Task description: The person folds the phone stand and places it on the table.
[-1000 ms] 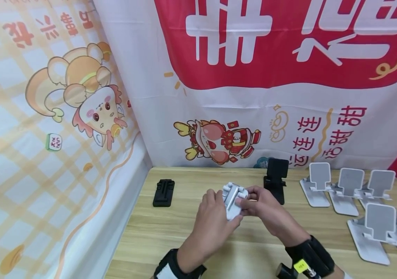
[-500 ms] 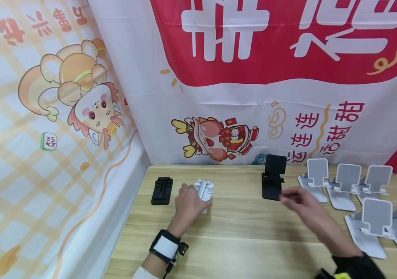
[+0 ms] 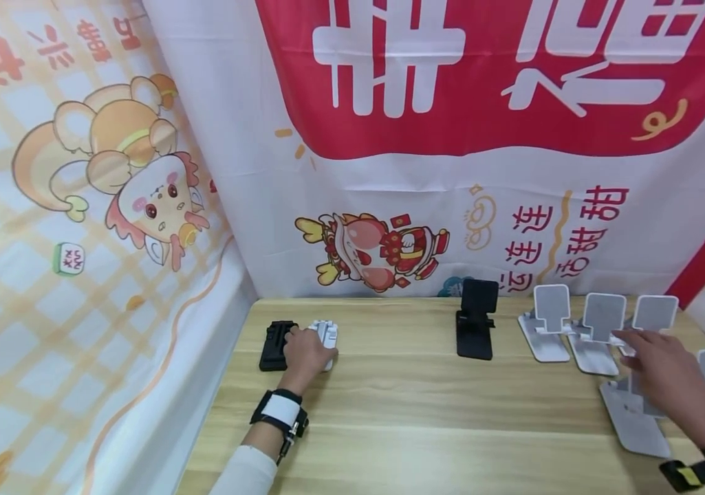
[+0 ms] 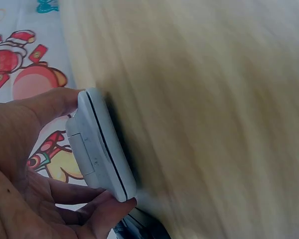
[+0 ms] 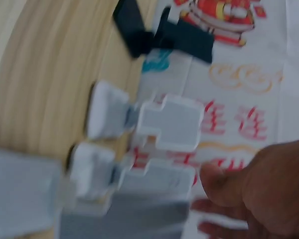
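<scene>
Pinched between the thumb and fingers of my left hand [image 3: 304, 354] is a folded white phone stand [image 4: 100, 147], close over the wooden table at its left. Just left of it lies a folded black phone stand [image 3: 273, 349], partly hidden by that hand in the head view. My right hand [image 3: 668, 371] is over the unfolded white phone stands on the right, thumb and fingers apart in the right wrist view. Its fingertips reach the rear row, by a white phone stand [image 3: 654, 313], and the hand covers part of a front one [image 3: 635, 419].
More unfolded white phone stands [image 3: 551, 311] stand upright in two rows at the right. An unfolded black phone stand [image 3: 476, 320] is left of them near the back edge. Printed cloths hang behind the table [image 3: 414, 412] and along its left side.
My left hand has carried the folded white phone stand left, beside the black one. My right hand has let go of it and moved right, past the black stand to the white ones.
</scene>
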Motion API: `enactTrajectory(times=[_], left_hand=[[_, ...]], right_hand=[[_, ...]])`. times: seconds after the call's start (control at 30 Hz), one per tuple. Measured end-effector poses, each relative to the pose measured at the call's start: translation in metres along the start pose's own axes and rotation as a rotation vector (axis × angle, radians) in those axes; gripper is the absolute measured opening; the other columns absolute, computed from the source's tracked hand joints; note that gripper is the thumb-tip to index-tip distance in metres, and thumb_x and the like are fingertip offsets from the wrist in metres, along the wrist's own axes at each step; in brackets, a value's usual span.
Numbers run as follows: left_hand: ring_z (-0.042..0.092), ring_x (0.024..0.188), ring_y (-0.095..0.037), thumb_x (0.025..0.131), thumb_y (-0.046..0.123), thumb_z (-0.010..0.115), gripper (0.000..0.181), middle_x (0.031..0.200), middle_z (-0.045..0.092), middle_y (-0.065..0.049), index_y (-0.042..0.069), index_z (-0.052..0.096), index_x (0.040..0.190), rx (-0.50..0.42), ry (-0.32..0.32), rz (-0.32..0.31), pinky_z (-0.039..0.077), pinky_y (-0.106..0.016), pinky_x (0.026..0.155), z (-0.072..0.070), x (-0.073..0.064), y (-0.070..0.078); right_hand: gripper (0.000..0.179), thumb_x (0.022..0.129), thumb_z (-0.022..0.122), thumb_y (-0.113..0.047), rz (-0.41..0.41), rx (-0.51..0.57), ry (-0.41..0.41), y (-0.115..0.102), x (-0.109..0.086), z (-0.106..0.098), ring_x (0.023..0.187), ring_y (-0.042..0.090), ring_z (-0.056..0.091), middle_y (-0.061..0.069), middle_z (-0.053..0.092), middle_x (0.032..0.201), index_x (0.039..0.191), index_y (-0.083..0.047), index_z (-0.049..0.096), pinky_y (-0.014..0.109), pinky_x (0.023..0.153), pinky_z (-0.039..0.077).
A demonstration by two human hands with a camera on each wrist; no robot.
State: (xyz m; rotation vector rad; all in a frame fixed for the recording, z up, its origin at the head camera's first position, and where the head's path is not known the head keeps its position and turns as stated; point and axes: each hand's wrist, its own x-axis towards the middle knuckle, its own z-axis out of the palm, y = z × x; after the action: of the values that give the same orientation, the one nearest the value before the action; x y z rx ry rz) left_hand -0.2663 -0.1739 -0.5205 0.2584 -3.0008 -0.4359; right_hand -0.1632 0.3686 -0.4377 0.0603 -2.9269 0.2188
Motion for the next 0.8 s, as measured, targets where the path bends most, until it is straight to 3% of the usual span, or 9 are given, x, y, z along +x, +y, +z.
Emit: enactTrajectory(times=[0.1, 0.2, 0.43, 0.57, 0.67, 0.8], left_hand=[[0.048, 0.084, -0.032, 0.066, 0.044, 0.079, 0.050, 0.087, 0.050, -0.018, -0.003, 0.066, 0.078, 0.017, -0.010, 0.020, 0.047, -0.041, 0.061, 0.001, -0.001, -0.002], [0.049, 0.085, -0.032, 0.067, 0.047, 0.079, 0.052, 0.088, 0.051, -0.019, -0.003, 0.067, 0.076, 0.024, -0.034, 0.018, 0.047, -0.041, 0.061, 0.001, -0.001, -0.002], [0.049, 0.087, -0.033, 0.068, 0.055, 0.078, 0.057, 0.097, 0.053, -0.025, 0.000, 0.063, 0.066, 0.026, -0.069, 0.020, 0.046, -0.038, 0.056, -0.001, -0.001, -0.002], [0.048, 0.087, -0.032, 0.072, 0.058, 0.073, 0.063, 0.101, 0.053, -0.026, -0.005, 0.066, 0.075, 0.054, -0.081, 0.015, 0.046, -0.037, 0.054, -0.003, -0.003, -0.002], [0.050, 0.092, -0.034, 0.082, 0.061, 0.061, 0.071, 0.104, 0.053, -0.027, -0.010, 0.068, 0.089, 0.063, -0.067, 0.005, 0.050, -0.039, 0.057, -0.009, -0.005, 0.000], [0.051, 0.097, -0.034, 0.095, 0.060, 0.042, 0.076, 0.106, 0.054, -0.025, -0.012, 0.065, 0.103, -0.023, -0.016, 0.001, 0.052, -0.043, 0.066, -0.026, -0.012, 0.008]], right_hand=[[0.037, 0.075, 0.071, 0.008, -0.056, 0.023, -0.122, 0.019, 0.001, 0.005, 0.086, 0.046, 0.056, 0.033, 0.063, 0.101, 0.111, 0.012, 0.063, 0.063, 0.075, 0.050], [0.034, 0.073, 0.071, 0.011, -0.084, 0.033, -0.177, 0.029, 0.004, 0.005, 0.080, 0.042, 0.059, 0.030, 0.065, 0.093, 0.106, 0.012, 0.065, 0.060, 0.072, 0.053], [0.029, 0.069, 0.071, 0.015, -0.092, 0.036, -0.092, 0.037, 0.006, -0.001, 0.075, 0.041, 0.060, 0.025, 0.064, 0.083, 0.096, 0.012, 0.063, 0.062, 0.071, 0.052], [0.021, 0.071, 0.070, 0.015, -0.063, 0.038, -0.139, 0.040, 0.012, -0.003, 0.072, 0.038, 0.060, 0.021, 0.065, 0.078, 0.091, 0.011, 0.067, 0.060, 0.070, 0.052], [0.021, 0.069, 0.072, 0.014, -0.089, 0.027, -0.165, 0.041, 0.016, -0.006, 0.070, 0.033, 0.060, 0.018, 0.066, 0.078, 0.090, 0.009, 0.070, 0.058, 0.069, 0.054], [0.020, 0.068, 0.075, 0.011, -0.149, 0.012, -0.185, 0.037, 0.019, -0.013, 0.067, 0.026, 0.059, 0.015, 0.068, 0.077, 0.088, 0.005, 0.073, 0.056, 0.070, 0.056]])
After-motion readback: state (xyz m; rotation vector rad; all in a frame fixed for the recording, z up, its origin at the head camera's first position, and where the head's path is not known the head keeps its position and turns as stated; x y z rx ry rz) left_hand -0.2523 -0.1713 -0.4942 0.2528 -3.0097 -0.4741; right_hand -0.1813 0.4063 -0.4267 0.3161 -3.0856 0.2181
